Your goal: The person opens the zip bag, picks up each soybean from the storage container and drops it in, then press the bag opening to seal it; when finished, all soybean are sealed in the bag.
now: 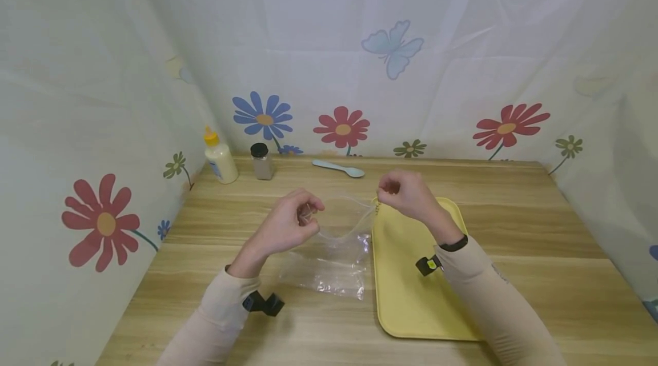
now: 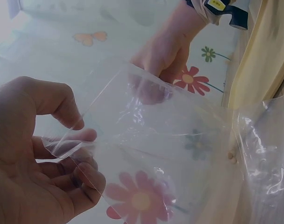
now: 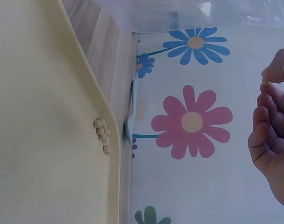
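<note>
My left hand (image 1: 290, 220) holds the rim of a clear plastic bag (image 1: 334, 272) between thumb and curled fingers. The bag's mouth gapes toward the right hand, and its lower part reaches down to the tabletop. Above the tray's far left corner, my right hand (image 1: 408, 194) pinches a small beige ball (image 3: 265, 81) between thumb and index finger. Several similar beige balls (image 3: 102, 135) lie together inside the rim of the yellow tray (image 1: 421, 303). Another small round ball (image 2: 232, 155) shows low near the bag in the left wrist view; whether it is inside, I cannot tell.
Along the back of the wooden table (image 1: 529, 240) lies a light blue spoon (image 1: 339, 168). A jar with a black lid (image 1: 263, 163) and a bottle with a yellow nozzle cap (image 1: 221, 159) stand at the back left. A flower-printed curtain (image 1: 308, 40) surrounds the table.
</note>
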A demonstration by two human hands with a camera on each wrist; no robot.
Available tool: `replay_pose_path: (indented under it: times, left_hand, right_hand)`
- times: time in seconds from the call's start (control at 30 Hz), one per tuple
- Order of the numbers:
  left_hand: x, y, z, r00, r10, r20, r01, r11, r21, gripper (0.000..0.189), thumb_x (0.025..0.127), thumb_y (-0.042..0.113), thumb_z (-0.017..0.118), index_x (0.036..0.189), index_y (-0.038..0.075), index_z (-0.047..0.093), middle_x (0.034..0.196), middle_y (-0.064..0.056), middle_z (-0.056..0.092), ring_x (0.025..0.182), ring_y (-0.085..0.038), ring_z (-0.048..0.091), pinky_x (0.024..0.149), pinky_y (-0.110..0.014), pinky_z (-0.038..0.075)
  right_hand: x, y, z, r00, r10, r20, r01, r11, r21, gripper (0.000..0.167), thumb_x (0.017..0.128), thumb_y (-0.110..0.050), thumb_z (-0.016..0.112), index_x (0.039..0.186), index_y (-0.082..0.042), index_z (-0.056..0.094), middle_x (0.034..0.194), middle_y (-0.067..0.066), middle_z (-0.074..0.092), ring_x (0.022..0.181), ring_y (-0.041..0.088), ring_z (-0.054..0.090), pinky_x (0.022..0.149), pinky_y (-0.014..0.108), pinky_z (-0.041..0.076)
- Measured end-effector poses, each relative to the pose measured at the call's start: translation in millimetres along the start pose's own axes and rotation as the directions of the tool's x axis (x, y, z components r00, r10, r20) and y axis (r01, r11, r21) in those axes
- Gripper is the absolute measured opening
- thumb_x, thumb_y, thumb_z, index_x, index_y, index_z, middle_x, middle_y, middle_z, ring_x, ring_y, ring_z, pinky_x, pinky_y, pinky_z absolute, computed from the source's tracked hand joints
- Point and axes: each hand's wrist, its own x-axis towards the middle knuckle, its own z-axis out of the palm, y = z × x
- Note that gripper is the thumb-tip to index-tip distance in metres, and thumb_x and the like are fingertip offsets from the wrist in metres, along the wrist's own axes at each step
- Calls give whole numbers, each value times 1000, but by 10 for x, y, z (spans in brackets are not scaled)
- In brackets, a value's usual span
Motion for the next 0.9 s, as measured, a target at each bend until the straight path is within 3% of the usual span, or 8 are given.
replay_pose_path:
  times: [0.2,0.57,0.9]
  left_hand:
    - [-1,-9,1,1000,1,-1,-1,1000,0,28,74,4,62,101,7,65,89,-9,60,73,-16,53,62,-26,49]
    - [9,-20,-12,1000,4,-2,-4,1000,-4,28,73,3,62,101,7,65,87,-2,57,73,-16,53,62,-26,49]
    - [5,-11,-17,1000,0,2,0,1000,-14,28,74,3,62,101,5,65,88,-9,60,73,-17,53,62,-26,49]
  right_hand:
    - [17,-87,-1,993,-83,-89,87,995,40,5,78,-7,66,79,-9,70,75,1,65,68,12,56,62,26,48]
    - [15,-255,-9,965,-208,-160,225,969,102,3,79,-8,67,80,-6,69,76,0,66,67,12,57,62,26,49]
    - [15,-389,-3,951,-279,-136,296,947,127,4,77,-9,68,81,-9,69,77,-1,65,70,10,57,65,23,50]
